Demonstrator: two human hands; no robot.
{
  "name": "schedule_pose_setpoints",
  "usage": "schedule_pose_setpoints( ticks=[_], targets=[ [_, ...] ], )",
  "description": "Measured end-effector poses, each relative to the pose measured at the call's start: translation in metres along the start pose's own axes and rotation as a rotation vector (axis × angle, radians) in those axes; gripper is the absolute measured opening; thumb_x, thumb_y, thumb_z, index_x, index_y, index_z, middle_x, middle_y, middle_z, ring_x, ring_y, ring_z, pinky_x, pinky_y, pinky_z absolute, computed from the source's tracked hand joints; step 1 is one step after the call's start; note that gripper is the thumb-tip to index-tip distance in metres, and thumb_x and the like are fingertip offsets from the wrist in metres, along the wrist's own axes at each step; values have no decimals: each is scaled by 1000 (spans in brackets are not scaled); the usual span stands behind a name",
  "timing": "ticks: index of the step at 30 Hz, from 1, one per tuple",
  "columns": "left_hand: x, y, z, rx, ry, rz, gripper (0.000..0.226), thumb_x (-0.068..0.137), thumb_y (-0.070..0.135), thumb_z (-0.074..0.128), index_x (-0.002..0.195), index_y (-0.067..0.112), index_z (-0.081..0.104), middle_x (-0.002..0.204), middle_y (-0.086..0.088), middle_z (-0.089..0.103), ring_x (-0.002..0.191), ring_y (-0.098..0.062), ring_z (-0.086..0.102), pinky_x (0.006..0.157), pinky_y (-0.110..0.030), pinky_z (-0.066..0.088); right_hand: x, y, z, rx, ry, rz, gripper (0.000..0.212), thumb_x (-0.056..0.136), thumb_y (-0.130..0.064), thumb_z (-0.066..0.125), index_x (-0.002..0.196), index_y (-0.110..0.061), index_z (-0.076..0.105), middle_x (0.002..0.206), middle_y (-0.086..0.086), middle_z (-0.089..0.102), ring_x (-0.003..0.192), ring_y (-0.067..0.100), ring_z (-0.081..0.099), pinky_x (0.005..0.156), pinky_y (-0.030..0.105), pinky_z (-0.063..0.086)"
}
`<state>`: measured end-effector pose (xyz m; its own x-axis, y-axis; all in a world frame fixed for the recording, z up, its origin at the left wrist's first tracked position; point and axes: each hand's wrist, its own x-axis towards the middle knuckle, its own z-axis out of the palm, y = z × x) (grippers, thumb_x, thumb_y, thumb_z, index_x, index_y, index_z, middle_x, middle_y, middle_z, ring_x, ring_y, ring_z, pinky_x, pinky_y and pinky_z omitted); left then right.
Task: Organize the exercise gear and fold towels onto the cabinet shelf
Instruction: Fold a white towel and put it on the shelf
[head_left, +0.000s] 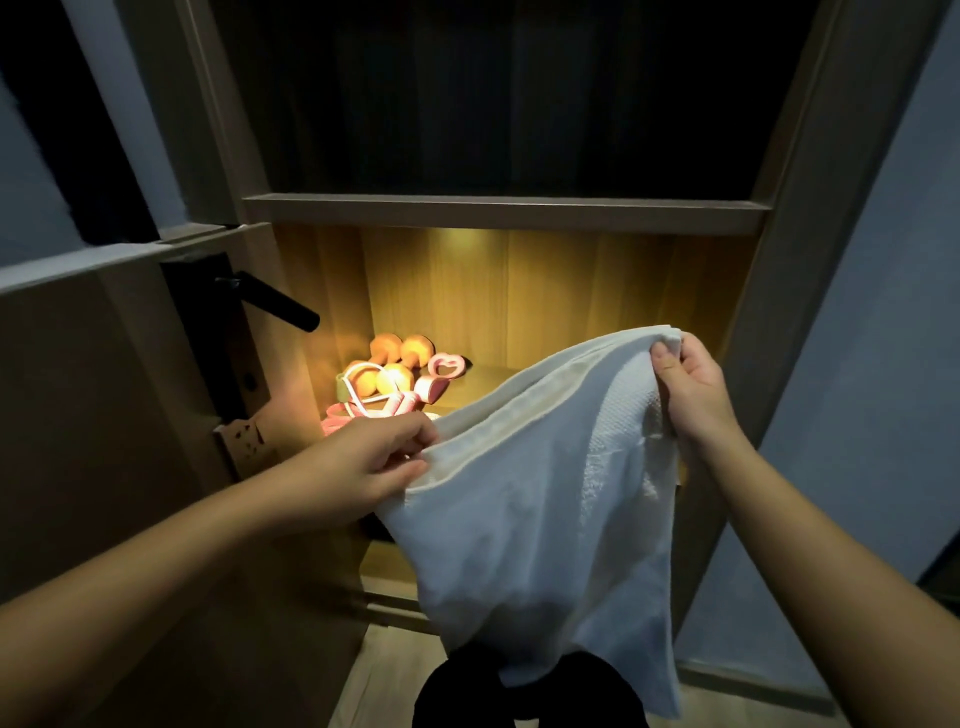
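At frame centre, the left hand (376, 457) and right hand (688, 387) each pinched a top corner of the white towel (535, 493). It looked soft, light and limp, so holding it by the corners suited folding.

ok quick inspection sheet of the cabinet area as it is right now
surface: lit cabinet shelf, wood.
job's things: white towel held up before the shelf, hanging, doubled over; orange dumbbells and pink gear on the shelf's left.
clutter: nothing seen.
grippers: left hand pinches the towel's left corner; right hand pinches its right corner.
cables: nothing seen.
surroundings: door with black handle at left; dark upper compartment.
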<state>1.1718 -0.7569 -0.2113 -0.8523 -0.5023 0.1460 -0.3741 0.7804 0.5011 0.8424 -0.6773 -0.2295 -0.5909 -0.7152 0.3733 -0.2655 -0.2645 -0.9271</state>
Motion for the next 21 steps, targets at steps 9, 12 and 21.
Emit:
schedule_pose_setpoints(
  ticks=[9, 12, 21],
  targets=[
    [5, 9, 7, -104, -379, -66, 26, 98, 33, 55, 116, 18, 65, 106, 1, 65, 98, -15, 60, 85, -30, 52, 7, 6, -6, -83, -27, 37, 12, 99, -37, 50, 106, -32, 59, 103, -9, 63, 98, 14, 61, 72, 21, 50],
    [8, 3, 18, 157, -485, -96, 20, 96, 29, 58, 107, 15, 67, 99, -5, 64, 91, -18, 59, 77, -30, 51, 2, 13, -5, -96, -54, 39, 10, 99, -37, 51, 102, -32, 60, 101, -9, 63, 96, 12, 61, 70, 19, 48],
    [-1, -13, 47, 324, -325, -163, 23, 96, 32, 54, 118, 35, 46, 102, 13, 58, 91, -6, 56, 71, -15, 43, -1, 28, -7, -101, -73, 42, 15, 100, -32, 49, 107, -25, 60, 98, -6, 62, 91, 11, 59, 70, 19, 46]
  ],
)
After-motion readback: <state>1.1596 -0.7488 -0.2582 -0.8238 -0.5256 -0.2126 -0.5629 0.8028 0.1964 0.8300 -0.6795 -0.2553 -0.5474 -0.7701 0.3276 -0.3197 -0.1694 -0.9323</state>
